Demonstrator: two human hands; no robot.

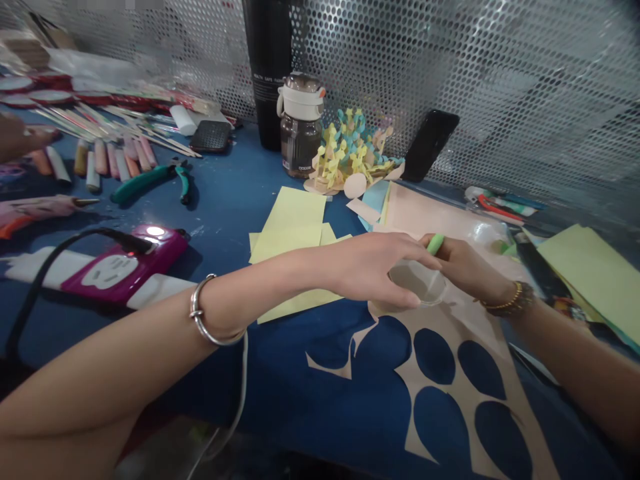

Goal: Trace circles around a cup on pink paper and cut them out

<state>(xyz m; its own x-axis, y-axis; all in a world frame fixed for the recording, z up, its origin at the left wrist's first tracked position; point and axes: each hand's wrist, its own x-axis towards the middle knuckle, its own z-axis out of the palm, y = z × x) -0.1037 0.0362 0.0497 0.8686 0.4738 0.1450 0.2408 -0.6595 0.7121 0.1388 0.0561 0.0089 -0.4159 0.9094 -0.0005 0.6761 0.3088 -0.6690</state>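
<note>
My left hand point(367, 267) reaches across the table with thumb and fingers curved around a clear round cup point(424, 283). The cup rests on a sheet of pale peach paper point(487, 381) that has several round holes cut in it. Just to the right, my right hand point(463, 267) is closed on a green pen-like tool point(435, 244) at the cup's far edge. Its working tip is hidden. Thin peach paper scraps point(345, 365) lie left of the sheet, and yellow paper point(295, 230) is behind my left forearm.
Behind stand a bottle point(302, 130), curled paper decorations point(345, 153) and a phone point(431, 145). At left are a purple power strip point(150, 257), teal pliers point(145, 183), glue gun point(40, 208) and another person's hand point(25, 137). Yellow sheets point(595, 267) and scissors point(535, 363) lie right.
</note>
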